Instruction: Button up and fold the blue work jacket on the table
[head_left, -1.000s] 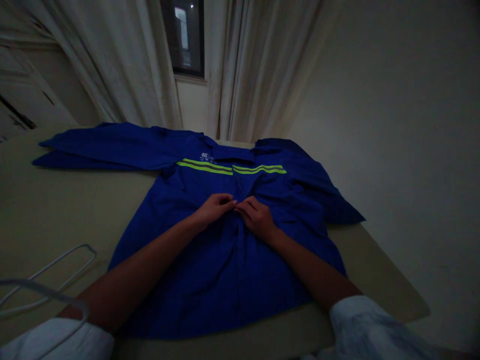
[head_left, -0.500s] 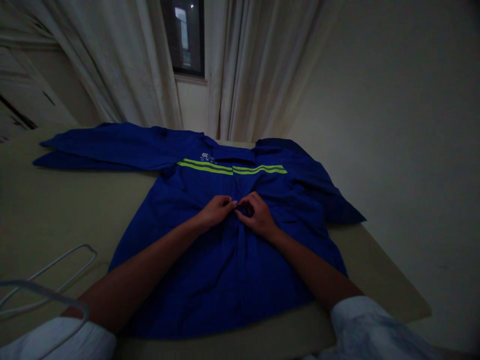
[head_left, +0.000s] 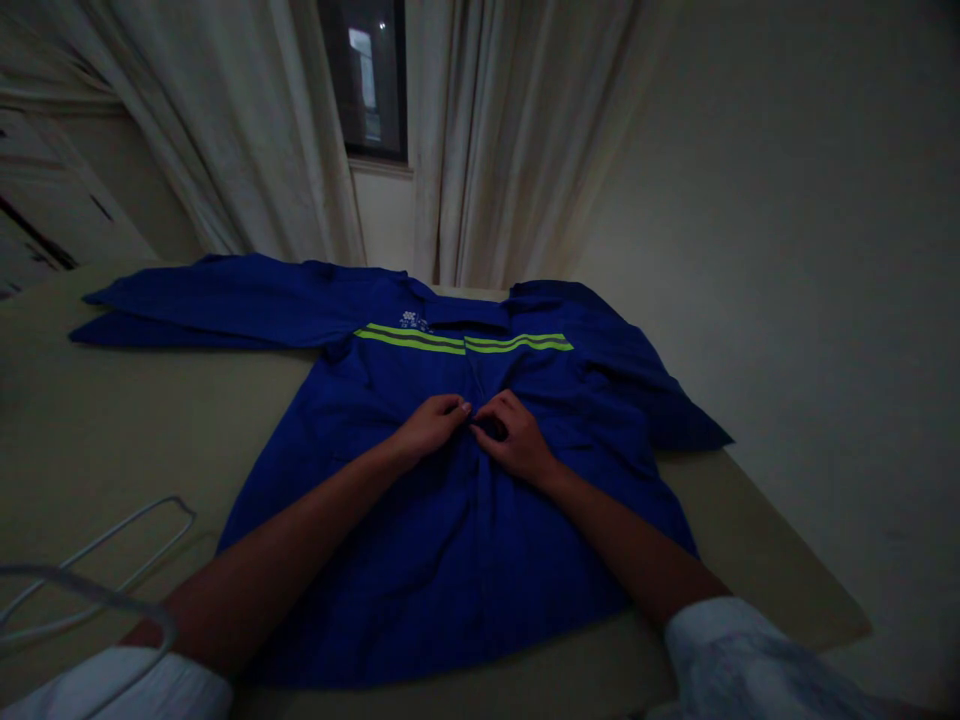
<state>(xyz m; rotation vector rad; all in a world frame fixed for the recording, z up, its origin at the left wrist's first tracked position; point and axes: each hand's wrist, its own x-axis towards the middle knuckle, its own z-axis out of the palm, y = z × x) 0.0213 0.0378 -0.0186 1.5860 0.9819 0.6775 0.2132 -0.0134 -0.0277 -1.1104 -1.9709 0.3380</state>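
Note:
A blue work jacket [head_left: 375, 590] lies spread out, front side up, with a yellow-green reflective band across the chest and a small white logo. At the front opening below the band, my left hand [head_left: 433, 428] pinches the jacket's edge between thumb and fingers. My right hand [head_left: 516, 436] curls in from the other side, thumb and index finger pinching the same spot on the placket. The fingertips almost meet, and any button between them is too small and dark to make out.
Beneath the jacket is a pale tabletop [head_left: 150, 425], its right edge running close to the wall [head_left: 810, 300]. A white wire hanger [head_left: 124, 525] lies at the lower left, by my left forearm. Curtains [head_left: 517, 130] and a dark window [head_left: 369, 80] stand behind.
My hands stay at the same place on the placket, with only slight finger shifts. The view has tilted a little; the jacket lies as before.

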